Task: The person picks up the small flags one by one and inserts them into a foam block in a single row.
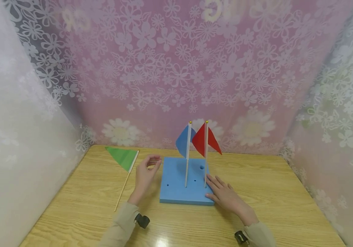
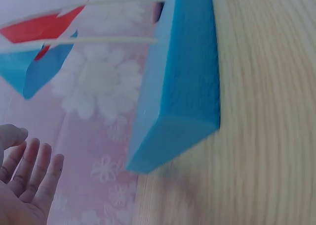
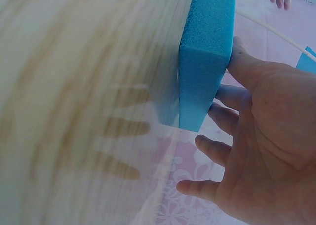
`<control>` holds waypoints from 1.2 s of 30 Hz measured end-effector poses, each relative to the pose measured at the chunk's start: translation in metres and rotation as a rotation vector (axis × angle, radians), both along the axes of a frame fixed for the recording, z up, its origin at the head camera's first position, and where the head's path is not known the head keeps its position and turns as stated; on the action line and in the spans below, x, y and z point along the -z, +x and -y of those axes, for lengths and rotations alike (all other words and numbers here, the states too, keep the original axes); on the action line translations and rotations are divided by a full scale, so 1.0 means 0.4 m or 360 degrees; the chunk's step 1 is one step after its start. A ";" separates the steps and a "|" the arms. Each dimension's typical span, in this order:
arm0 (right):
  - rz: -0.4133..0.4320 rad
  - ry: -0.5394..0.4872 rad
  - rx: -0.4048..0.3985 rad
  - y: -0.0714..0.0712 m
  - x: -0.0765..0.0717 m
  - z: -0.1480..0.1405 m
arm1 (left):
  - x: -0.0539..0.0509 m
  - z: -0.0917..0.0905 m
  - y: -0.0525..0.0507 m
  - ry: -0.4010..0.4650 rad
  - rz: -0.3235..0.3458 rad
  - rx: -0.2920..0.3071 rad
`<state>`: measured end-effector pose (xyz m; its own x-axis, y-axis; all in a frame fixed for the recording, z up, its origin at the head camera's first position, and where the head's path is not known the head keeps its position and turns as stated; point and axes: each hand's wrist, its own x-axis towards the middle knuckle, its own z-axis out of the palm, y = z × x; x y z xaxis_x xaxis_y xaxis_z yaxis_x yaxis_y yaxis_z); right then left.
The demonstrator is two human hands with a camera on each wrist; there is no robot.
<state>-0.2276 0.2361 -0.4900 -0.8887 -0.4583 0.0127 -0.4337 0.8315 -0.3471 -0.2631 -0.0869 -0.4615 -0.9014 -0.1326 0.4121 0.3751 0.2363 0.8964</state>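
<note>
A blue foam block point(image 1: 176, 193) with several holes lies on the table. Upright in it stand a blue flag point(image 1: 181, 142) and a red flag point(image 1: 199, 140), both on thin sticks. My left hand point(image 1: 145, 173) hovers just left of the block, fingers loosely bent and empty; the left wrist view shows the same hand point(image 2: 29, 180) apart from the block. On the block's right edge rests my right hand point(image 1: 226, 196), fingers spread. In the right wrist view this hand point(image 3: 276, 131) touches the block's side. A green flag point(image 1: 122, 157) lies left of my left hand.
The wooden table point(image 1: 266, 192) extends around the block on all sides. Flower-patterned cloth point(image 1: 179, 68) hangs behind it, and more cloth closes off the left and right sides. Each wrist carries a small black camera point(image 1: 142, 220).
</note>
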 end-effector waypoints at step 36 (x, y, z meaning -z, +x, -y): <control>-0.0023 0.0046 -0.0009 -0.001 -0.006 0.003 | 0.097 0.354 0.016 -0.0866 0.0568 -0.0189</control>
